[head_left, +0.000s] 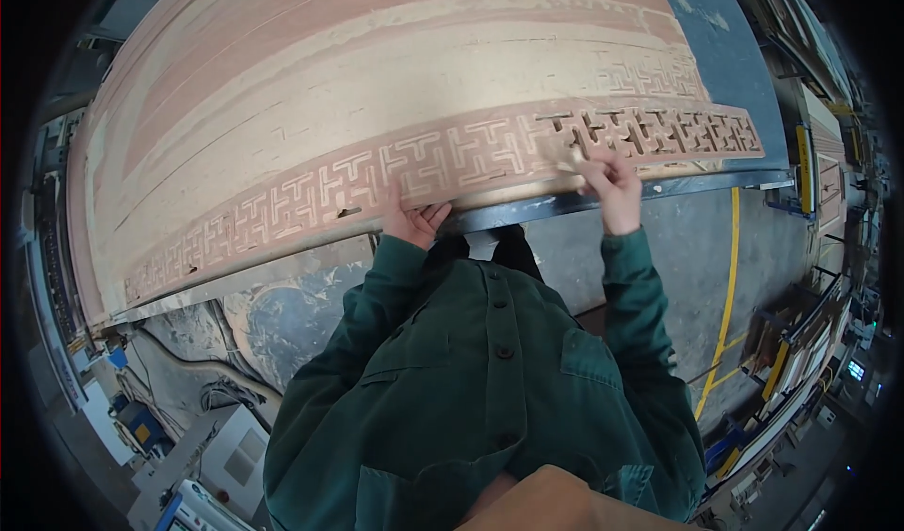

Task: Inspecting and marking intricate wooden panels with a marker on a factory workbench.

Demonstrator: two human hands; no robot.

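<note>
A long reddish-brown fretwork board [490, 175], cut with an angular pattern, lies along the near edge of a large work table. Its right part shows dark cut-through openings; on the left the pattern pieces mostly still fill their outlines. My left hand [411, 220] grips the near edge of the board, thumb on top and fingers curled at the edge. Over the right part my right hand [614, 190] is closed in a pinch. A small pale thing [571, 160] shows at its fingertips, too blurred to name.
The pale, dusty sheet [452, 70] beneath the board bears grooves and a faint copy of the pattern. A dark metal rail [537, 213] runs along the front edge. A hose [202, 365] and grey machine cabinet [212, 465] stand at lower left; racks line the right.
</note>
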